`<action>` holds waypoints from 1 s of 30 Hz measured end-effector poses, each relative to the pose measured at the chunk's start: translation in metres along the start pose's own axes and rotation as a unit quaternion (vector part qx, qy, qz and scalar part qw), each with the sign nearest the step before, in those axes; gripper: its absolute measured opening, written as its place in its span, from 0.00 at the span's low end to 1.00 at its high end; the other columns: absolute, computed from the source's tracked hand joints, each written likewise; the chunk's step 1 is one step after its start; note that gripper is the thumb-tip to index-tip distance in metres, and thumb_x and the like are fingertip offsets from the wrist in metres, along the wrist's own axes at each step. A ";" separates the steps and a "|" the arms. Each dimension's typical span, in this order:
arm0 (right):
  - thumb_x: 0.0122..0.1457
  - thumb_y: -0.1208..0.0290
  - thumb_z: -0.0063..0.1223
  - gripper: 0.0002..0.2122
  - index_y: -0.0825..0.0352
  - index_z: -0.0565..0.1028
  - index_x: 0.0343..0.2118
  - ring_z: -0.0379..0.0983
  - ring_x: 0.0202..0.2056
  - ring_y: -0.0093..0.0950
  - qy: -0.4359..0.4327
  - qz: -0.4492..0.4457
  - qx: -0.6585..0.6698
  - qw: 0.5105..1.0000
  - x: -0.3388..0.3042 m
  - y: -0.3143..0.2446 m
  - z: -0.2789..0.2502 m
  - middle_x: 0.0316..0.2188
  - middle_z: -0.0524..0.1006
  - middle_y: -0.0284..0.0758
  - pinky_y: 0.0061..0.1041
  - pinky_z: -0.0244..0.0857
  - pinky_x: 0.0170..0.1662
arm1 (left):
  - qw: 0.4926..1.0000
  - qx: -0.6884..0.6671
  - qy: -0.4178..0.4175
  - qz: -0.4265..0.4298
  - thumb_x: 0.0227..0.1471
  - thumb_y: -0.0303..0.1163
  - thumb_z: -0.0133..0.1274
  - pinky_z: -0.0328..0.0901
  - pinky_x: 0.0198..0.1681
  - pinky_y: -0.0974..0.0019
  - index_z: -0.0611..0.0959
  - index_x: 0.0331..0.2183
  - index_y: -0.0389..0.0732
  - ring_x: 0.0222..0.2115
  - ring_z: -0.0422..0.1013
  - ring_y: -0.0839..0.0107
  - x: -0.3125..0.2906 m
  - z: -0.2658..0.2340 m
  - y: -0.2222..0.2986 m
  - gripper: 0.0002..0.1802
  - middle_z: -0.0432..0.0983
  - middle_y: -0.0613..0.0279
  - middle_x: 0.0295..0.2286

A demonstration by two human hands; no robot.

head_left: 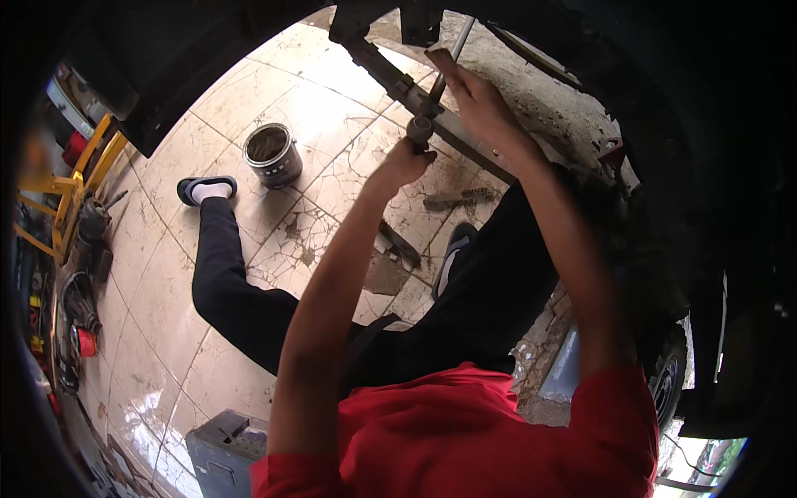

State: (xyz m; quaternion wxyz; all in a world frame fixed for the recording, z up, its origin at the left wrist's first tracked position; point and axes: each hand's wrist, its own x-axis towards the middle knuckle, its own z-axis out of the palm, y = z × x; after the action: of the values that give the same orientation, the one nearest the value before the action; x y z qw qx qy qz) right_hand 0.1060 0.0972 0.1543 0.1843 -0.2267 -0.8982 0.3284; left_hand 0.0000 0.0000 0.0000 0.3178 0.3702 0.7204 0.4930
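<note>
My left hand (402, 170) is closed around the lower part of a metal piece with a round end (420, 130), just under a dark metal bar (386, 73). My right hand (480, 101) is raised on the far side of the bar, beside a slim metal rod (453, 56) that slants upward. Its fingers look stretched out and darkened at the tips; I cannot make out anything held in them. Both hands are beneath dark vehicle parts.
An open metal can (272, 155) stands on the cracked tile floor beside my left foot. A brush (458, 199) and a dark tool (400, 244) lie between my legs. Yellow stands (79, 187) are at far left, a grey metal box (228, 448) at lower left.
</note>
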 end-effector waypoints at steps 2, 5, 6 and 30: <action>0.68 0.61 0.38 0.18 0.63 0.71 0.54 0.74 0.47 0.46 0.046 -0.073 -0.074 0.994 0.015 0.016 -0.007 0.44 0.78 0.48 0.39 0.66 0.49 | 1.000 -0.006 0.010 -0.005 0.55 0.37 0.56 0.64 0.32 0.67 0.77 0.35 0.35 0.28 0.68 0.74 -0.001 -0.009 0.015 0.14 0.74 0.64 0.27; 0.69 0.59 0.38 0.18 0.63 0.71 0.55 0.74 0.47 0.47 0.030 -0.093 -0.092 0.991 0.035 0.032 -0.020 0.44 0.78 0.48 0.40 0.66 0.50 | 0.998 0.020 -0.048 -0.023 0.54 0.36 0.56 0.63 0.30 0.68 0.77 0.34 0.36 0.27 0.66 0.74 0.000 -0.032 0.033 0.12 0.73 0.64 0.27; 0.69 0.58 0.37 0.19 0.62 0.70 0.55 0.73 0.47 0.47 0.022 -0.097 -0.107 0.989 0.044 0.038 -0.022 0.45 0.77 0.48 0.40 0.66 0.50 | 0.998 -0.008 -0.065 -0.003 0.54 0.35 0.56 0.63 0.30 0.68 0.76 0.33 0.37 0.27 0.66 0.74 0.002 -0.036 0.033 0.11 0.72 0.65 0.26; 0.62 0.75 0.49 0.14 0.62 0.72 0.51 0.75 0.45 0.37 -0.001 -0.294 -0.185 0.938 0.106 0.072 0.032 0.42 0.77 0.38 0.37 0.71 0.48 | 0.971 -0.079 -0.193 -0.115 0.56 0.30 0.58 0.66 0.53 0.64 0.73 0.49 0.34 0.44 0.73 0.72 0.031 -0.149 -0.011 0.21 0.75 0.60 0.39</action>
State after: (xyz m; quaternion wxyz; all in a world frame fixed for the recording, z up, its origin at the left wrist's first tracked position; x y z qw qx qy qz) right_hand 0.0236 0.1860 0.1020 0.2261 0.0179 -0.9699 0.0881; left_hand -0.1413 -0.0477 0.0334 0.5337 0.3466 0.6420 0.4275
